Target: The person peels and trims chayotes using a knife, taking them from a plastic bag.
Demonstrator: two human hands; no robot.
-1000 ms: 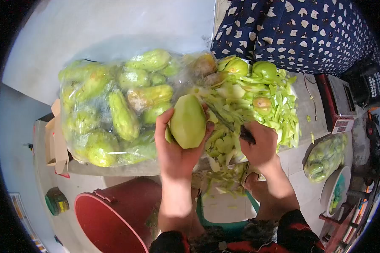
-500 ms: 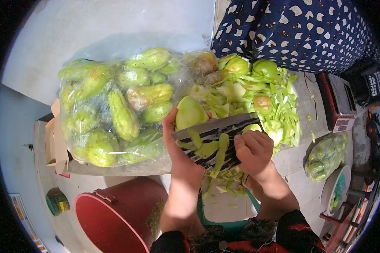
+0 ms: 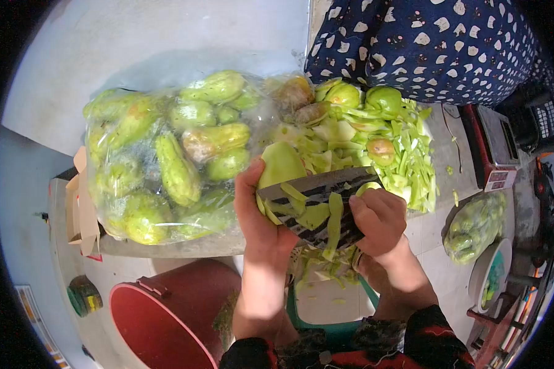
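A pale green, partly peeled chayote (image 3: 280, 163) is in my left hand (image 3: 258, 212), whose fingers and thumb are wrapped round its side. My right hand (image 3: 380, 220) grips a wide, dark-bladed cleaver (image 3: 308, 184); a yellow-green end shows above my fist, and the rest of the grip is hidden. The blade lies against the near side of the chayote, with strips of peel (image 3: 334, 224) stuck to its face. Just beyond my hands, a heap of peel (image 3: 406, 160) covers the worktop, with whole chayotes (image 3: 385, 101) on it.
A clear plastic bag of chayotes (image 3: 178, 169) lies on the worktop at left. Below stand a red bucket (image 3: 166, 320) and a green-rimmed container holding fallen peel (image 3: 292, 307). A red scale (image 3: 491, 147) sits at right. Someone in dark-blue patterned cloth (image 3: 437, 49) is across the worktop.
The cleaver and my right hand have shifted slightly right and down. The chayote has tilted a little in my left hand, and the peel on the blade has moved with it.
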